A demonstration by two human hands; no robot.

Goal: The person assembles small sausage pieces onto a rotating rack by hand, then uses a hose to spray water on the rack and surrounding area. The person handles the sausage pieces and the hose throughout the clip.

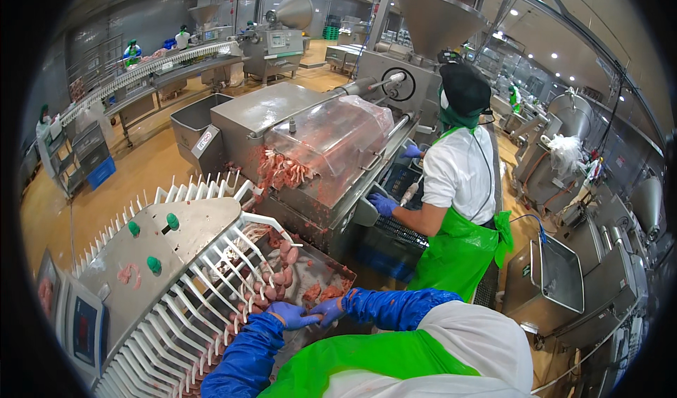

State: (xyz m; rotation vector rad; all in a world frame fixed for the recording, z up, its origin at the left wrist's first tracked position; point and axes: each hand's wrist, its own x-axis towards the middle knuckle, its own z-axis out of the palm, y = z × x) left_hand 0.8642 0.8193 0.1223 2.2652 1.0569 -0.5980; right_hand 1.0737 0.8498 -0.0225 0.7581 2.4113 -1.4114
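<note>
My left hand point(290, 316), in a purple-blue glove, is closed beside the sausage links. My right hand point(328, 311), gloved alike, meets it at the fingertips, also closed. Whatever lies between the fingers is too small and covered to make out. Just left of and beyond my hands, a string of pink sausage links point(285, 271) hangs at the white hooks point(201, 283) of a hanging conveyor. Under and past my hands is a metal tray point(317, 265) with scraps of ground meat point(334, 292) on it.
A co-worker point(458, 179) in a green apron stands ahead right, gloved hands over dark crates point(395, 239). Beyond the tray is a meat-smeared filling machine point(300, 204) with a clear cover. A control screen point(86, 331) sits at left. A metal bin point(553, 278) stands at right.
</note>
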